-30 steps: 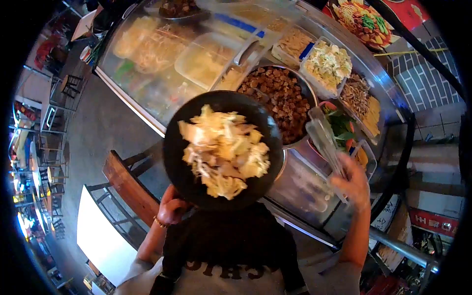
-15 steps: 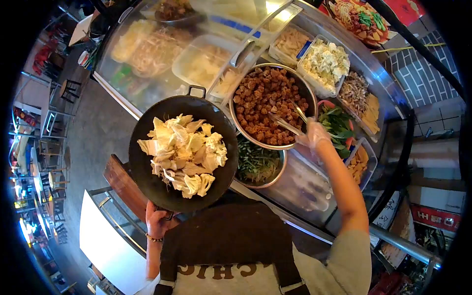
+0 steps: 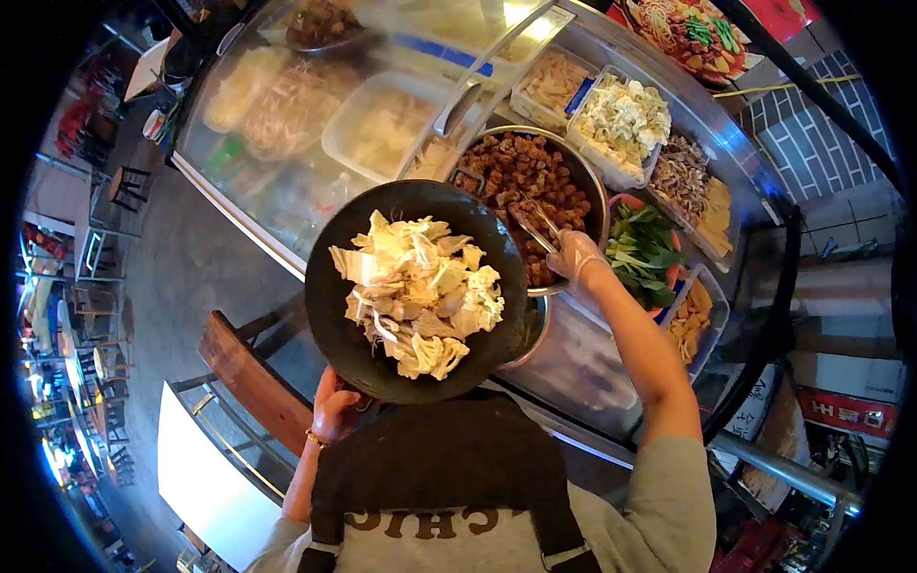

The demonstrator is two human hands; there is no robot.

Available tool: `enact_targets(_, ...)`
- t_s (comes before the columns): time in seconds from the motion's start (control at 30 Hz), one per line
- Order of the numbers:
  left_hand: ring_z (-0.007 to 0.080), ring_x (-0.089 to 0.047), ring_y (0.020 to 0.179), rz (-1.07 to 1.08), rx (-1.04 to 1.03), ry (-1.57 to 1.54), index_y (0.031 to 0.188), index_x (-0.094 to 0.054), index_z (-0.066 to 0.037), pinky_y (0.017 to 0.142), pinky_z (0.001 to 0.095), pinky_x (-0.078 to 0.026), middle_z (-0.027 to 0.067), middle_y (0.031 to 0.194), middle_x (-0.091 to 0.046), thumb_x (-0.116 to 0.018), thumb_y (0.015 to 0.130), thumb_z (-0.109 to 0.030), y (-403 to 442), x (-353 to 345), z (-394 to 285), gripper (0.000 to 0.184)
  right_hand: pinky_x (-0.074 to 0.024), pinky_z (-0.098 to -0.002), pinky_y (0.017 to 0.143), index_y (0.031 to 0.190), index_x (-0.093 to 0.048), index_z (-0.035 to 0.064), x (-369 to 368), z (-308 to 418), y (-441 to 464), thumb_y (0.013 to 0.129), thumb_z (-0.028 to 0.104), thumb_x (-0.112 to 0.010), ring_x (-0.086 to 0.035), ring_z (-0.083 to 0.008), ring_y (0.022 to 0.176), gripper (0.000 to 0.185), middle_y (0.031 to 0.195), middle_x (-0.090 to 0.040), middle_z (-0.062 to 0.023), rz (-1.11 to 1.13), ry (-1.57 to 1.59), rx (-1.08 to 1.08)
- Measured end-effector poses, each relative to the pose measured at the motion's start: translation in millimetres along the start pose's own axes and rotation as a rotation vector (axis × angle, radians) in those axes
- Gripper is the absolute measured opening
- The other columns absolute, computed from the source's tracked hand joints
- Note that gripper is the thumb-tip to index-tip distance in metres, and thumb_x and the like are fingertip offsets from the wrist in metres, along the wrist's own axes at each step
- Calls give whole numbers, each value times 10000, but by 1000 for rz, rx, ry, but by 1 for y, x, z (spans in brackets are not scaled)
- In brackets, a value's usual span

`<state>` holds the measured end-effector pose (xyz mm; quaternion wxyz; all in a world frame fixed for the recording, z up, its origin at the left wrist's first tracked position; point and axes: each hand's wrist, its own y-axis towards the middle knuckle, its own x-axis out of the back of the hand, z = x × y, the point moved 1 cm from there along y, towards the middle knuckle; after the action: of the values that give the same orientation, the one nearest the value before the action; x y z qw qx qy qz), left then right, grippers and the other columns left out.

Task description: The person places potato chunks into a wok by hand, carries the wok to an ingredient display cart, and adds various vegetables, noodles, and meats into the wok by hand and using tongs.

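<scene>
My left hand (image 3: 336, 411) is closed around the handle of a black wok (image 3: 330, 315). Pale torn cabbage leaves and mushroom-like pieces (image 3: 420, 291) are heaped in the wok, whose far side overlaps a steel bowl. In that steel bowl (image 3: 600, 205) lie browned chunks of meat (image 3: 540, 172). My right hand (image 3: 576, 256), in a clear plastic glove, grips metal tongs (image 3: 540, 224). The tips of the tongs are down among the meat chunks. Under the wok's right edge, another steel bowl (image 3: 537, 334) is mostly hidden.
Right of the meat stand a tub of cauliflower (image 3: 626, 119), leafy greens (image 3: 638, 250), a tray of mushrooms (image 3: 683, 172) and a tub of yellowish pieces (image 3: 690, 320). A clear cover (image 3: 287, 124) lies over the left containers. A wooden chair (image 3: 248, 382) stands at lower left.
The wok has moved right, now overlapping the meat bowl and covering most of the bowl of greens below it. My right hand and the tongs have shifted left, deeper over the meat.
</scene>
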<state>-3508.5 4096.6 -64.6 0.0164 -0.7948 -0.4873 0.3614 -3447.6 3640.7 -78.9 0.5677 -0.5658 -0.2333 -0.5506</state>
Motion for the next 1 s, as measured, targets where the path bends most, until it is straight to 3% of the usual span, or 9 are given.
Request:
enact_targets(0.17,228,-513,1033,-84,5,-18,1283,-336,1,837,327,-439,115,1159,-507,-490,636,-14,5,-16,-5,665,-466,-417,737,871,-570,-60,0,-11,-1,685,254,-647,-586,-401,816,372,807,-601,-265,-27,30,103)
enact_targets(0.27,221,-503,1037,-39,34,5,1281,-341,9,838,313,-428,111,1169,-499,-493,638,-13,6,-8,-6,661,-482,-394,610,862,-577,-37,9,-5,-10,690,260,-653,-606,-332,658,352,703,-600,-215,-78,115,171)
enact_targets(0.33,225,-498,1059,-24,-1,129,1278,-346,12,866,318,-422,113,1175,-495,-490,644,-12,12,3,4,651,-459,-345,471,876,-575,-1,31,12,-34,696,277,-666,-567,-218,493,344,598,-566,-125,56,425,-3)
enact_targets(0.37,225,-498,1059,-27,-6,123,1278,-346,12,866,318,-422,113,1175,-495,-490,644,-12,12,4,5,651,-408,-290,388,899,-564,27,31,10,-41,709,260,-669,-500,-130,418,318,564,-529,-56,-68,366,221)
enact_targets(0.6,205,-528,987,59,49,-17,1282,-341,5,788,288,-447,106,1144,-511,-478,654,0,16,-11,-18,643,-431,-287,451,936,-572,37,75,66,-116,705,213,-661,-522,-148,465,304,573,-534,-54,-76,433,296)
enact_targets(0.63,206,-531,987,91,59,-77,1283,-337,5,790,290,-452,106,1137,-512,-474,659,3,16,-11,-22,639,-450,-321,515,1087,-541,44,75,78,-116,677,251,-673,-547,-195,525,478,591,-542,-63,-105,212,443)
enact_targets(0.67,206,-531,987,88,60,-80,1283,-337,5,790,290,-452,106,1137,-512,-474,659,3,16,-1,-17,639,-450,-321,515,1087,-541,44,76,88,-121,677,251,-673,-547,-195,525,478,591,-542,-63,-101,211,444)
enact_targets(0.77,215,-533,1002,145,111,-52,1285,-330,4,815,318,-465,108,1141,-512,-461,668,7,22,19,-5,631,-453,-344,569,1374,-302,112,86,111,-135,622,307,-687,-555,-229,602,867,654,-550,-88,119,165,306)
enact_targets(1.0,232,-524,1034,107,58,-73,1294,-320,0,869,348,-453,115,1198,-493,-454,663,24,20,12,-4,646,-460,-369,615,1282,-388,53,100,0,-101,605,206,-677,-569,-271,645,752,714,-565,-115,-66,48,221)
